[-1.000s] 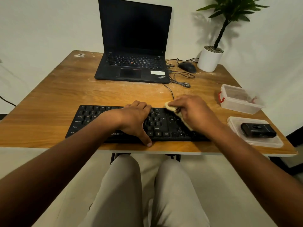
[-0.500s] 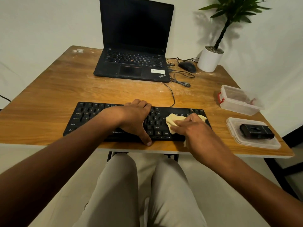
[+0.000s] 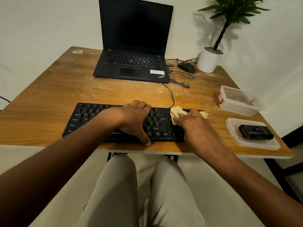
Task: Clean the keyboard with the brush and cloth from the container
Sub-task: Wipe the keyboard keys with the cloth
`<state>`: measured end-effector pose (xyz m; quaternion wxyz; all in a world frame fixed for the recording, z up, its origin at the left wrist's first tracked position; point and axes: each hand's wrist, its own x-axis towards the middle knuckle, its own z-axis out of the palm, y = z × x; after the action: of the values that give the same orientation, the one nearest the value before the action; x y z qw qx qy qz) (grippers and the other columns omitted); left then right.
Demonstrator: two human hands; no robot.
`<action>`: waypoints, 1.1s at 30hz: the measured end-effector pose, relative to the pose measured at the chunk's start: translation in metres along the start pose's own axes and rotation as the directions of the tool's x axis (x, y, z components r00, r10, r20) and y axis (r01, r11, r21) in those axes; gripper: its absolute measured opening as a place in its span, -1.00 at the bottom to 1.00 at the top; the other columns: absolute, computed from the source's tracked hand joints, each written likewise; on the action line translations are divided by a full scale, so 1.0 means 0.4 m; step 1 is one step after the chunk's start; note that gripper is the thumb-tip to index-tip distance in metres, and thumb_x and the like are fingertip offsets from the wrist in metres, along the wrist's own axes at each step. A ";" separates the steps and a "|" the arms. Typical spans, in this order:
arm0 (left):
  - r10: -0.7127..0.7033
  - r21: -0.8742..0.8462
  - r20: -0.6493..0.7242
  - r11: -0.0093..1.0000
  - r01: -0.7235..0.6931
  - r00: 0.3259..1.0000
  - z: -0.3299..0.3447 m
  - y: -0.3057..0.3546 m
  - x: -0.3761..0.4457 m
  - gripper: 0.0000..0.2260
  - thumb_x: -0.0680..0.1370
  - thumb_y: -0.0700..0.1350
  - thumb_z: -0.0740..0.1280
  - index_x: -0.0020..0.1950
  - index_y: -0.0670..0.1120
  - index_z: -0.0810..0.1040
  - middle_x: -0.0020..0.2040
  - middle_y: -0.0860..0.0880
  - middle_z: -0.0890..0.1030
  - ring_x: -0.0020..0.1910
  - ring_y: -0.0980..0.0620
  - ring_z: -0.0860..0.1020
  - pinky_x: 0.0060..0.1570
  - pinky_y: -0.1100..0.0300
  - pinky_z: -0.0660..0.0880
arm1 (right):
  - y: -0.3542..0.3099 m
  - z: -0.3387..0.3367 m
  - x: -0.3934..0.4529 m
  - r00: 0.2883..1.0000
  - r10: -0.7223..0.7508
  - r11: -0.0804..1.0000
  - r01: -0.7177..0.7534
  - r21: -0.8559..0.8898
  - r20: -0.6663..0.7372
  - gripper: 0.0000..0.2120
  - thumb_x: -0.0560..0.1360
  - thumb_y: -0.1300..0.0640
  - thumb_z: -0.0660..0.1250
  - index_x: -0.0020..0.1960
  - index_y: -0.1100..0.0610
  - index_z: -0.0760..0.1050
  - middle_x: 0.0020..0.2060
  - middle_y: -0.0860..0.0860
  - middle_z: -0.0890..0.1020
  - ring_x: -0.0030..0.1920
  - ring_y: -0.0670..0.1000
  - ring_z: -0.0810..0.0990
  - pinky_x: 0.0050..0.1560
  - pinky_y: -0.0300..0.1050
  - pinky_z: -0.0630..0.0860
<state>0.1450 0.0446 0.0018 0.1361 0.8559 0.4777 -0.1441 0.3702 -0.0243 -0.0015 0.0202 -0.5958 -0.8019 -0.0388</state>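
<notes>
Right hand (image 3: 195, 126) pressing cloth (image 3: 177, 112), keyboard (image 3: 157, 123)

Wooden table (image 3: 49, 102) in front of me, grain running across, pale scuffs and a white smudge near its far left corner; light edge band along the near side; dark metal legs (image 3: 278, 167) under the right end. Walls (image 3: 41, 30) plain off-white, meeting in a corner behind the table; soft shadow of leaves cast on the wall at right. Floor (image 3: 205, 169) pale, seen under the table edge. On the far side: black laptop (image 3: 134, 46), lid up, screen dark; black mouse (image 3: 186, 67) with coiled cable beside it; white pot (image 3: 209, 60) holding a green plant, at the far right corner.
</notes>
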 end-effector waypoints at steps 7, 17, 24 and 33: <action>0.002 0.010 0.000 1.000 -0.002 1.000 0.001 0.001 0.000 0.25 0.30 0.43 0.52 0.70 -0.08 -0.12 0.67 -0.05 0.02 0.64 -0.11 -0.01 0.62 -0.11 0.07 | 0.015 -0.076 -0.021 0.991 0.106 0.978 -0.119 0.174 0.082 -0.45 0.55 0.43 0.27 0.36 -0.09 0.59 0.24 0.09 0.63 0.14 0.09 0.60 0.14 -0.02 0.58; 0.002 -0.012 0.009 1.000 -0.002 1.000 0.002 0.000 -0.005 0.26 0.31 0.43 0.51 0.70 -0.07 -0.16 0.68 -0.02 -0.04 0.65 -0.10 -0.07 0.62 -0.11 0.00 | -0.007 -0.036 -0.006 0.985 0.155 0.979 -0.163 0.123 0.073 -0.44 0.51 0.37 0.36 0.42 -0.06 0.51 -0.01 -0.05 0.35 0.02 0.02 0.45 0.03 -0.11 0.52; 0.007 -0.008 0.004 1.000 -0.007 1.000 0.005 0.001 -0.002 0.25 0.31 0.43 0.51 0.69 -0.07 -0.16 0.68 -0.03 -0.04 0.65 -0.11 -0.07 0.63 -0.12 0.01 | 0.042 -0.074 -0.079 0.960 0.277 0.916 -0.248 0.316 -0.050 -0.50 0.58 0.41 0.24 0.34 -0.05 0.62 0.29 0.06 0.63 0.21 0.07 0.60 0.21 -0.15 0.49; 0.007 -0.013 0.005 1.000 -0.007 1.000 0.001 0.003 -0.007 0.25 0.31 0.42 0.52 0.70 -0.07 -0.16 0.68 -0.04 -0.01 0.64 -0.10 -0.05 0.61 -0.10 0.02 | -0.029 0.034 -0.093 0.921 0.195 0.924 -0.057 0.379 -0.338 -0.83 0.51 0.34 0.47 -0.02 0.11 0.75 -0.12 0.01 0.73 -0.11 0.10 0.62 -0.07 -0.01 0.61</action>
<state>0.1446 0.0415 0.0028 0.1434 0.8563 0.4754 -0.1424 0.3700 -0.0621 -0.0184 0.2824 -0.6151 -0.7361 -0.0004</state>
